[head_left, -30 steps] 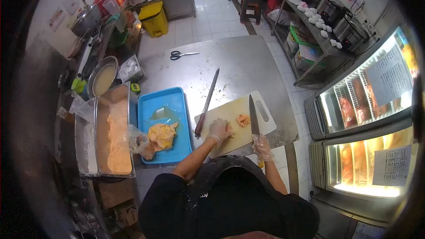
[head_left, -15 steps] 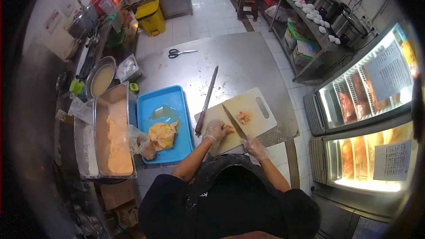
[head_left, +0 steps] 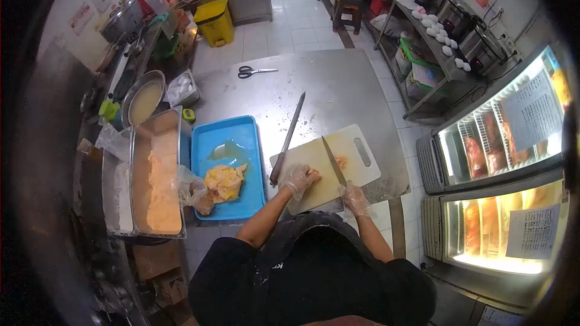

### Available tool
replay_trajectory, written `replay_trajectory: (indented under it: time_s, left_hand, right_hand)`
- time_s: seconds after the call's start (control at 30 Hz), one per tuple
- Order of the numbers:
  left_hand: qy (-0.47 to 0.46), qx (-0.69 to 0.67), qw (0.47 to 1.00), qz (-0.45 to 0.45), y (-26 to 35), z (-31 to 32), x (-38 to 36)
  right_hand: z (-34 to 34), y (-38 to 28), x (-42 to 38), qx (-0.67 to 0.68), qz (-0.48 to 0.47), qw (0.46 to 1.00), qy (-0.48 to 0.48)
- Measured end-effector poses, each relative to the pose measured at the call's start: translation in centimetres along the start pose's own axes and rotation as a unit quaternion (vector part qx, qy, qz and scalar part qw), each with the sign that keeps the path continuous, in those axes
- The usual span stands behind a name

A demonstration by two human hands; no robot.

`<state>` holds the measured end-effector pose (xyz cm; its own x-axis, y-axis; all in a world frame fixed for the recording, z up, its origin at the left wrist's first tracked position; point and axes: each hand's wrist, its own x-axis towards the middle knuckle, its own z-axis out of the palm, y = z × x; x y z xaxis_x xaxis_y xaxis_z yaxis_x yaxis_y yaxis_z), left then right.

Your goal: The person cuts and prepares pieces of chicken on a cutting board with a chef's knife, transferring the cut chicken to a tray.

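Observation:
My right hand [head_left: 354,199], in a clear plastic glove, is closed round the handle of a knife [head_left: 333,160] whose blade lies across the white cutting board [head_left: 360,175]. Also gloved, my left hand [head_left: 296,181] has its fingers closed on a small piece of meat [head_left: 313,174] at the board's left side. A few chopped bits [head_left: 342,163] show to the right of the blade, partly hidden by it. Left of the board, a long dark-handled tool [head_left: 292,133] rests on the steel table [head_left: 326,78].
A blue tray [head_left: 259,163] holds raw meat [head_left: 225,182] and liquid. At its left stand metal bins [head_left: 160,187] of orange and white powder. Black-handled scissors [head_left: 248,72] lie at the table's far side. Lit glass-front cabinets [head_left: 483,145] stand on the right.
The knife has moved right and now lies over part of the chopped bits. My left hand has shifted slightly right. The whole view has tilted a little.

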<state>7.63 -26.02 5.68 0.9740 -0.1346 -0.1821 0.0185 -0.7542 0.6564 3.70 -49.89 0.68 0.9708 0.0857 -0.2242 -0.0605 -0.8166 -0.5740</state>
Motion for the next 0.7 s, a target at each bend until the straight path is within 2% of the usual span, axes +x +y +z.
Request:
replay_trajectory:
  time_s: [0.07, 0.17, 0.23, 0.27, 0.33, 0.37, 0.43, 0.47, 0.53, 0.63, 0.7]
  left_hand:
    - [-0.007, -0.018, 1.0, -0.013, -0.3, 0.1, 0.1]
    - [-0.01, -0.05, 0.998, -0.041, -0.5, 0.5, 0.2]
    - [-0.03, -0.052, 0.995, -0.081, -1.5, 1.7, 1.0]
    - [-0.027, -0.063, 0.996, -0.057, -1.9, 2.2, 1.4]
    - [-0.021, -0.085, 0.996, -0.011, -2.5, 3.0, 2.3]
    - [-0.05, -0.173, 0.984, -0.017, -2.6, 3.5, 2.9]
    - [-0.105, -0.343, 0.933, -0.027, -1.4, 4.0, 3.8]
    - [-0.091, -0.312, 0.945, -0.032, -0.8, 3.6, 3.7]
    - [-0.059, -0.25, 0.966, -0.042, 2.8, 0.6, 2.3]
    - [-0.084, -0.041, 0.994, -0.056, -4.1, 6.9, 5.4]
    - [-0.066, 0.0, 0.998, -0.022, -4.1, 6.8, 5.6]
  right_hand:
    - [0.5, 0.3, 0.3, 0.002, 0.016, 1.0, -0.009]
    - [1.0, 1.1, 0.6, -0.022, -0.016, 0.999, 0.025]
    - [1.1, 1.6, 1.4, -0.02, 0.012, 0.999, 0.041]
    - [1.1, 1.9, 1.6, -0.019, 0.028, 0.998, 0.049]
    - [0.6, 3.4, 1.4, -0.106, -0.18, 0.97, 0.126]
    - [0.6, 4.0, 1.3, -0.147, -0.281, 0.934, 0.161]
    - [-0.4, 3.1, 1.2, -0.054, -0.151, 0.982, 0.104]
    - [-1.1, 2.4, 1.0, -0.007, -0.084, 0.994, 0.076]
    - [-1.8, 1.6, 0.0, -0.015, -0.118, 0.989, 0.089]
    - [-0.9, 1.5, -0.7, -0.003, -0.116, 0.988, 0.103]
    - [-0.6, 0.8, -1.0, 0.022, -0.103, 0.989, 0.099]
